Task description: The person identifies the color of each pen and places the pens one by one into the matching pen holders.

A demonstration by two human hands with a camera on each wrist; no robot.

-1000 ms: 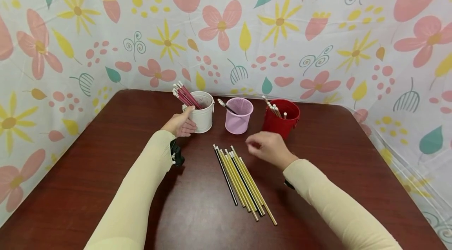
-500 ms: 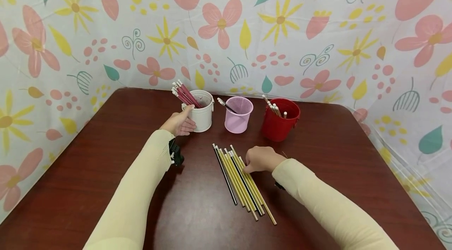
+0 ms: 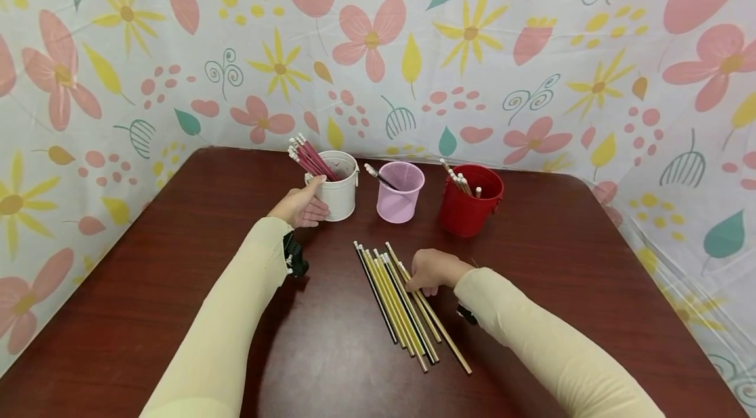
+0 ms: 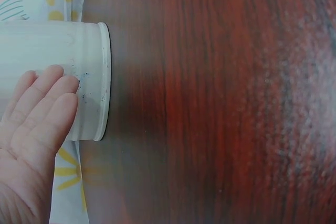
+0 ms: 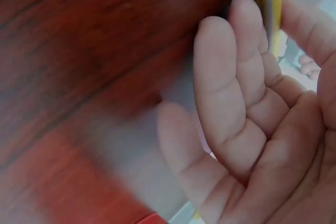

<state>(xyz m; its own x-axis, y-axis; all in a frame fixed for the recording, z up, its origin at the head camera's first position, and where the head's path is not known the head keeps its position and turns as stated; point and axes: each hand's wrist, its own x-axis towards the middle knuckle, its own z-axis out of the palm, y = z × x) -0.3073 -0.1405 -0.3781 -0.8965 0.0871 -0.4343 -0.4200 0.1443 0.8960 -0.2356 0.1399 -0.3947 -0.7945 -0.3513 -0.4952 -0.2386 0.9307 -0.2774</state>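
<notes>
My left hand (image 3: 300, 206) rests against the white bucket (image 3: 340, 200), thumb near its rim and fingers nearly straight along its side. Several pink pencils (image 3: 311, 160) with white erasers lean in that bucket. On the table, my right hand (image 3: 434, 270) pinches a yellow-striped pencil (image 3: 451, 346) near its eraser end, at the right of a row of pencils (image 3: 394, 313), some yellow-striped, some black. Between thumb and index finger in the right wrist view shows a blurred yellow pencil (image 5: 273, 11); the other fingers are bent. Whether a second pencil is pinched too is hidden.
A pink mesh cup (image 3: 398, 207) holding a few dark pencils (image 3: 380, 175) stands right of the white bucket. Farther right is a red bucket (image 3: 463, 213) with several pencils (image 3: 462, 182). A flowered cloth (image 3: 378, 44) hangs behind the brown table (image 3: 195, 241).
My right hand has come down from in front of the red bucket to the pencil row and taken hold of a pencil there. The row has shifted slightly. My left hand has stayed put.
</notes>
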